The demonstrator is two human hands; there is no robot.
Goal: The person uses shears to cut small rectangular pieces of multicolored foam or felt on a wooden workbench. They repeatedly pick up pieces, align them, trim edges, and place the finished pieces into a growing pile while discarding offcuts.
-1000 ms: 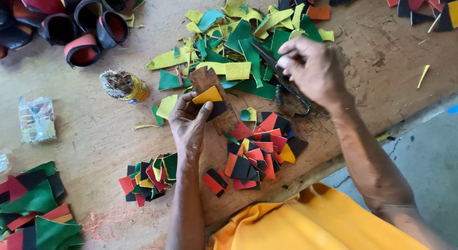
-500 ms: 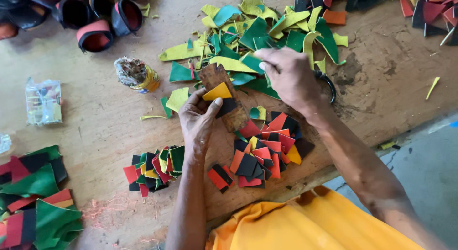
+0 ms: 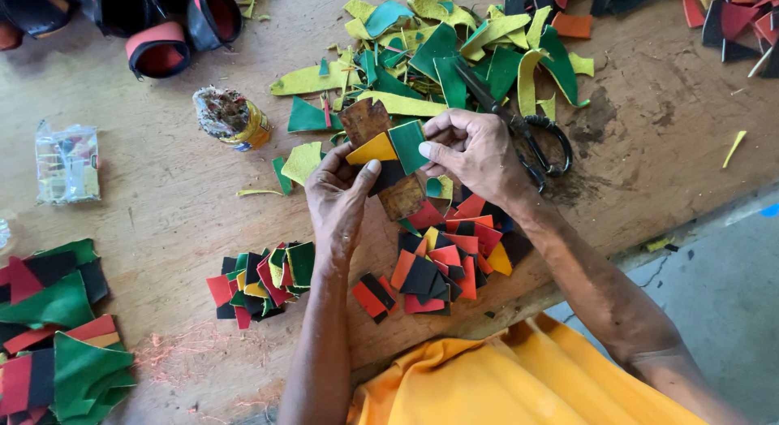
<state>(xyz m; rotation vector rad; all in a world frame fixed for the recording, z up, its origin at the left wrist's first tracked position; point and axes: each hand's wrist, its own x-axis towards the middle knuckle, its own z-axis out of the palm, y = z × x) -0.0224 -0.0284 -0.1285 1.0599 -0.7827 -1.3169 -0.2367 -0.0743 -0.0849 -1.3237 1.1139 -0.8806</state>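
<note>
Holding a brown template [image 3: 375, 149] flat near the middle of the wooden bench [image 3: 146, 222], we see the left hand [image 3: 339, 199] pinning a yellow piece [image 3: 372, 150] onto it with the thumb. The right hand [image 3: 477, 153] now pinches a green piece [image 3: 408, 145] at its right edge and lays it on the template, just beside the yellow and touching it. A second ago that hand was up in the scrap pile [image 3: 454, 56] behind the template with no green piece over the board; half a second ago it was coming back. So the green piece is new here, and we judge the colour stack on the template is one layer further along. Both hands are closed on their pieces, close together over the template, fingertips nearly meeting. Black scissors [image 3: 519, 125] lie right of the template, partly under the right hand, not gripped. In front of the template sit two heaps of cut squares [image 3: 442, 258], red, black, yellow, green; the other heap [image 3: 264, 283] is front-left. A small tin [image 3: 234, 118] stands left of the template.
</note>
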